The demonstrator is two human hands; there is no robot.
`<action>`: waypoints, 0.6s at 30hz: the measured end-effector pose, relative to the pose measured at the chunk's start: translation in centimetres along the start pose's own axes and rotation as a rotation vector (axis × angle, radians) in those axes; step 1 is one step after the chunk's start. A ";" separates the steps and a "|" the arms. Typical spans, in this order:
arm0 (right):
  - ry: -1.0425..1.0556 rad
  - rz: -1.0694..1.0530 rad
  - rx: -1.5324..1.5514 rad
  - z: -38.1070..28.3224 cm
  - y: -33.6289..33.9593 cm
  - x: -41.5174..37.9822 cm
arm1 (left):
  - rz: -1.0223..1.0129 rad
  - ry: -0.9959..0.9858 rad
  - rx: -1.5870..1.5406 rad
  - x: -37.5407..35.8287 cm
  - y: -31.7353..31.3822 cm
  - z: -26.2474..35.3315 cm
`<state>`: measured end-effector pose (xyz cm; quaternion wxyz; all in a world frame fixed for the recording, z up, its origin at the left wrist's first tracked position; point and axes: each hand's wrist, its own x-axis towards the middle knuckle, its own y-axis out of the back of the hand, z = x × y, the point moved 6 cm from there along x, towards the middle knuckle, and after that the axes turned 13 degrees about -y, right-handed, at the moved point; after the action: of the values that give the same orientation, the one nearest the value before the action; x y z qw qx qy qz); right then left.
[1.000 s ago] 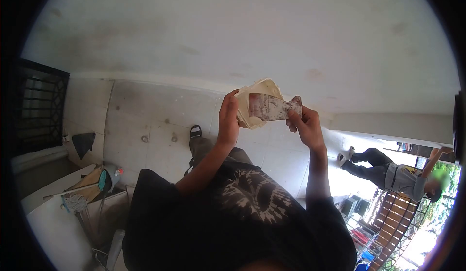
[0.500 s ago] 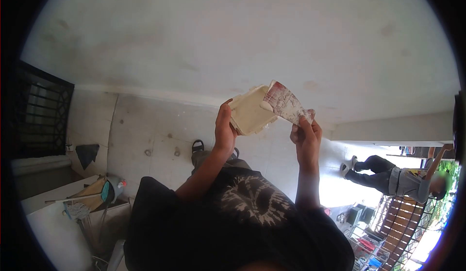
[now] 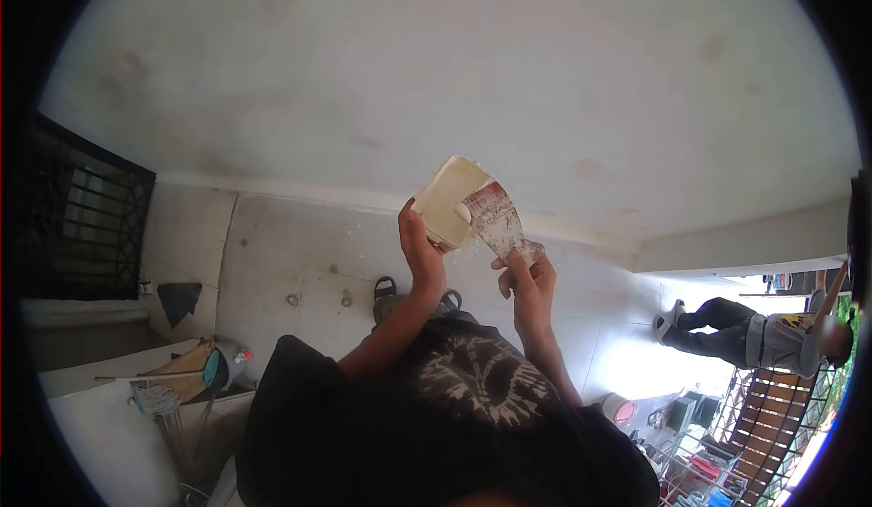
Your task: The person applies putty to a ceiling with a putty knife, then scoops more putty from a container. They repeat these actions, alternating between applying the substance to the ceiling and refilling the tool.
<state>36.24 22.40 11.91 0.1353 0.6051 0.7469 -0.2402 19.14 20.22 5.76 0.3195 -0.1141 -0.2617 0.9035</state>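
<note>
My left hand (image 3: 421, 253) is closed around the side of a shallow cream-coloured plastic tray (image 3: 442, 196), which is held tilted in front of the wall. In my right hand (image 3: 527, 291), pinched between thumb and fingers, is a flat, flexible scraper card (image 3: 498, 222) with worn reddish and whitish patches. The card's far edge lies over the tray's right side, and a dab of white paste (image 3: 463, 212) shows at that edge. Whether the card presses on the tray cannot be told.
A pale wall (image 3: 391, 71) with faint stains rises ahead above a tiled floor (image 3: 300, 262). At left are a dark metal grille (image 3: 95, 221) and a grey bucket (image 3: 227, 362). Another person (image 3: 781, 334) stands at right, near a metal rack (image 3: 699, 471).
Both hands have shifted slightly, the right one left and downward with the card. The card now overlaps the tray more, and the tray is tilted more steeply. The whole view has shifted a little.
</note>
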 end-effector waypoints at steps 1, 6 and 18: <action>-0.011 -0.017 -0.012 0.0 0.0 0.0 | 0.004 0.001 0.005 -0.2 -0.1 -0.3; -0.050 -0.029 -0.052 1.0 -0.2 -0.5 | 0.007 -0.025 0.037 -0.5 0.1 -0.6; -0.035 0.002 0.033 1.5 0.4 -1.0 | 0.008 0.016 0.021 -0.5 2.8 -0.3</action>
<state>36.73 20.86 11.00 0.1385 0.6036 0.7398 -0.2630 18.21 18.21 4.00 0.3194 -0.1189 -0.2494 0.9065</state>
